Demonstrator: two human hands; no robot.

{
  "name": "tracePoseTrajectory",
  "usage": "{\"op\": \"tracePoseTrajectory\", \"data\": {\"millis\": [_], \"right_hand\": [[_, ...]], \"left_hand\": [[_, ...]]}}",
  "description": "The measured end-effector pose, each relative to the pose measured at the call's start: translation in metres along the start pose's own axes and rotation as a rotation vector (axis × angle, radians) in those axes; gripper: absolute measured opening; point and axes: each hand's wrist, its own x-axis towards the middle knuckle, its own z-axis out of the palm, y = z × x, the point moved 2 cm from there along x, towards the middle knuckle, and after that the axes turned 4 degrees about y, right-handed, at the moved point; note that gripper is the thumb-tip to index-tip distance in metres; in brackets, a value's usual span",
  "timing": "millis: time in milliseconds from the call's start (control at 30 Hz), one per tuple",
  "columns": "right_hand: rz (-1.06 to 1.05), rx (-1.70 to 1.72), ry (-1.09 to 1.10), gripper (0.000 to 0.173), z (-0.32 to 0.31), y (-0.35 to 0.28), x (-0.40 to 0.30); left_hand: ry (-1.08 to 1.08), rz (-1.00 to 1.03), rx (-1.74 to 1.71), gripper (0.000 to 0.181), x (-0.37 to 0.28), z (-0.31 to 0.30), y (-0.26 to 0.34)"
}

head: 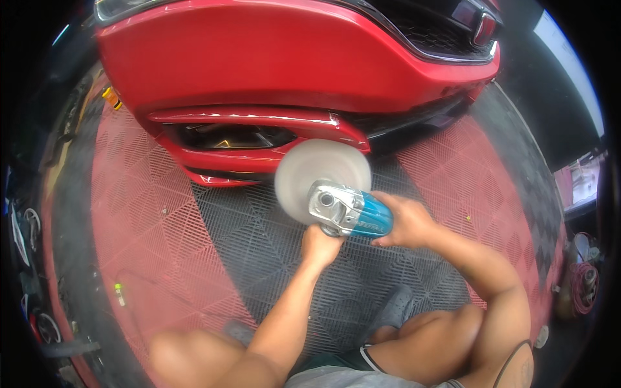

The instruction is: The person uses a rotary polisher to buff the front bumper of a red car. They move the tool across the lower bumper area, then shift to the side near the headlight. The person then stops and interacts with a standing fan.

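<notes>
A blue and silver Total rotary polisher (373, 216) is held between both hands, low in front of a red car's front bumper (271, 58). My right hand (405, 220) wraps around its blue body. At the gear head's side, my left hand (321, 246) is closed, apparently on a side handle that the hand hides. The round white polishing pad (303, 169) looks blurred, as if spinning. Its upper edge overlaps the red trim around the fog light recess (228, 135); whether it touches there, I cannot tell.
Red and grey slatted floor tiles (145, 233) lie beneath the car. A yellow bottle (112, 98) is on the left, and a small green-capped item (119, 294) lies nearer. At the far right, a coiled reddish hose (584, 286) sits beside equipment. My knees flank my arms.
</notes>
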Motion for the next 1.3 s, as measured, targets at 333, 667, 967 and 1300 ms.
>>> {"op": "tracePoseTrajectory", "data": {"millis": [333, 667, 967, 1300], "right_hand": [[-0.209, -0.076, 0.167, 0.110, -0.016, -0.004, 0.003], [-0.089, 0.051, 0.046, 0.110, -0.001, 0.023, -0.006], [0.002, 0.041, -0.054, 0.110, -0.007, 0.045, -0.030], [-0.067, -0.036, 0.086, 0.111, -0.034, 0.052, -0.046]], "left_hand": [[0.204, 0.247, -0.088, 0.040, -0.001, -0.008, 0.014], [0.082, 0.070, -0.058, 0.034, -0.013, 0.000, 0.023], [-0.055, 0.050, -0.051, 0.037, -0.017, 0.030, 0.032], [0.008, 0.119, -0.082, 0.039, -0.020, 0.048, 0.055]]}}
